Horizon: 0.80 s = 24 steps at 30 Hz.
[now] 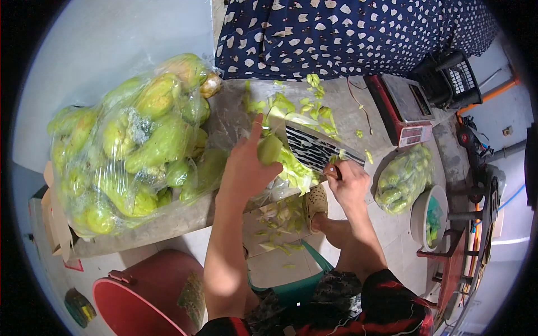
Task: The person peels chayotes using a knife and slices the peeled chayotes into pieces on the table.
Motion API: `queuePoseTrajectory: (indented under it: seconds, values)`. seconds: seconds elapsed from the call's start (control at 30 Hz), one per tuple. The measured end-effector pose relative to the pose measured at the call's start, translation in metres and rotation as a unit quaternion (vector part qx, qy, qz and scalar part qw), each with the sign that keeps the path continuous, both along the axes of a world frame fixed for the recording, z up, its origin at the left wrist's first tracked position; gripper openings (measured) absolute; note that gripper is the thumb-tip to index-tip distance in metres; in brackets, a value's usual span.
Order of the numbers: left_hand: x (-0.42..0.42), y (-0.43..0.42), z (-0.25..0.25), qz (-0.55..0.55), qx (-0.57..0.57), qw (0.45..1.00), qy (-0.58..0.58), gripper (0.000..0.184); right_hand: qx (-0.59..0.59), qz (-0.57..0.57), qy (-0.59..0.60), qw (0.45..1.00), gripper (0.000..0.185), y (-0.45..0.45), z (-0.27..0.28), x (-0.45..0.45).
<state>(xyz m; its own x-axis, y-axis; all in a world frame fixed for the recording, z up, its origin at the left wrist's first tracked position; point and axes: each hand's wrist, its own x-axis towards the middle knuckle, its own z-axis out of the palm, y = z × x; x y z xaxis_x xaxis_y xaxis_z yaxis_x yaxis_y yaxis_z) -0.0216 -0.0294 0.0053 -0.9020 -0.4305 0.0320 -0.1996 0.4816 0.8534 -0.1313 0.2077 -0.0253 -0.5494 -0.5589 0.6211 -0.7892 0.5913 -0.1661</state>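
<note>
My right hand (pixel 348 185) is closed round the wooden handle of a cleaver (pixel 316 144). Its wide blade has a black-and-white pattern and lies over cut green pieces. My left hand (pixel 246 165) is just left of the blade, with index finger stretched out and thumb spread. It is against a rounded pale-green vegetable (pixel 270 149), whose kind I cannot make out; part of it is hidden. Leafy light-green shavings (pixel 300 171) lie below the blade, and more cut pieces (pixel 283 103) are scattered beyond it.
A clear plastic bag (pixel 134 145) of large green produce fills the table's left side. On the right are a red scale (pixel 399 109), a black crate (pixel 459 78), a smaller filled bag (pixel 404 178) and a white bucket (pixel 421 218). A red tub (pixel 140 302) stands at lower left. Scraps litter the floor.
</note>
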Motion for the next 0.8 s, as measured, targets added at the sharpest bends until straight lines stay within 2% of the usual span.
queuePoseTrajectory:
  seconds: [0.17, 0.23, 0.3, 0.43, 0.5, 0.63, 0.7, 0.8]
  values:
    - [0.002, 0.001, 0.0, 0.003, -0.028, 0.999, 0.016, 0.103, -0.026, -0.019, -0.028, 0.999, 0.025, 0.0, -0.006, -0.001]
    - [0.003, 0.004, 0.003, 0.001, -0.038, 0.999, -0.013, 0.104, -0.042, -0.029, -0.043, 0.998, 0.028, 0.001, -0.011, -0.002]
    - [0.003, 0.006, 0.003, -0.002, -0.042, 0.999, 0.006, 0.105, -0.047, -0.041, -0.091, 0.994, 0.038, 0.004, -0.016, -0.002]
    - [0.002, 0.012, -0.002, -0.013, -0.068, 0.997, 0.033, 0.106, -0.097, -0.039, -0.074, 0.992, 0.048, 0.001, -0.016, -0.003]
    - [0.002, 0.015, 0.003, -0.014, -0.076, 0.997, 0.008, 0.107, -0.132, -0.027, -0.104, 0.985, 0.056, 0.001, -0.018, -0.003]
    - [0.003, 0.016, 0.006, -0.011, -0.078, 0.997, -0.006, 0.107, -0.104, -0.056, -0.114, 0.986, 0.063, -0.001, -0.012, 0.002]
    - [0.003, 0.014, 0.006, -0.012, -0.076, 0.997, -0.01, 0.106, -0.097, -0.057, -0.157, 0.981, 0.074, 0.001, -0.014, 0.001]
    - [0.003, 0.013, 0.006, -0.013, -0.078, 0.997, -0.013, 0.106, -0.122, -0.06, -0.164, 0.977, 0.077, -0.002, -0.01, 0.003]
